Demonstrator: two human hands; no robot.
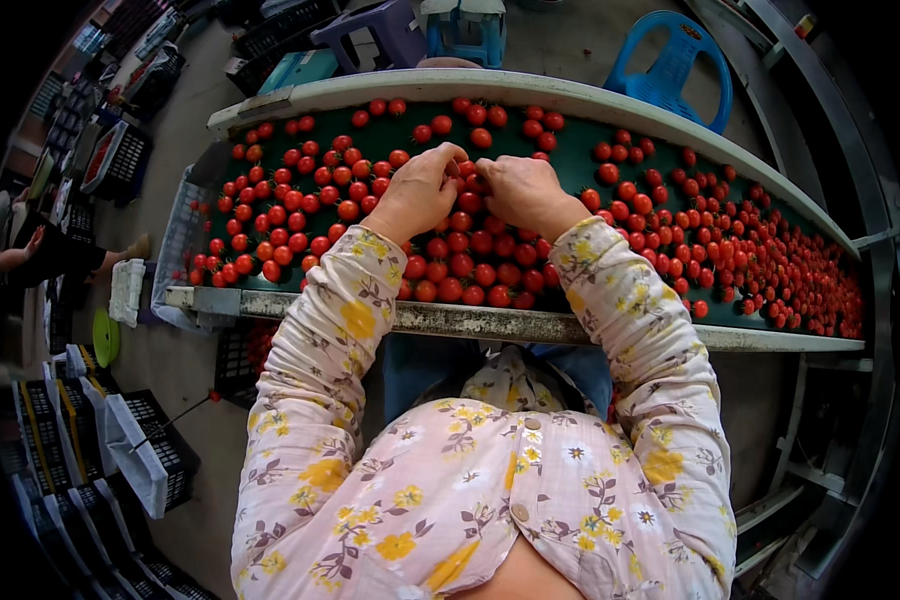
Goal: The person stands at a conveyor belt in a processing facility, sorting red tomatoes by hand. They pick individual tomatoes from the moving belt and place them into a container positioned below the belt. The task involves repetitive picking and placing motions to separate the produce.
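Red cherry tomatoes lie loose across a green conveyor belt in front of me. My left hand is over the middle of the belt, its fingers bent down among the tomatoes. Close to its right, my right hand has its thumb and fingertips at a tomato between the two hands. Whether either hand grips a tomato is hidden by the curled fingers. Below my wrists the tomatoes sit packed together against the near rail. On the right they crowd densely towards the belt's end.
A pale far rail borders the belt. Clear plastic sheeting hangs at its left end. Beyond stand a blue plastic chair and a purple stool. Black crates are stacked at lower left; another person's hand shows far left.
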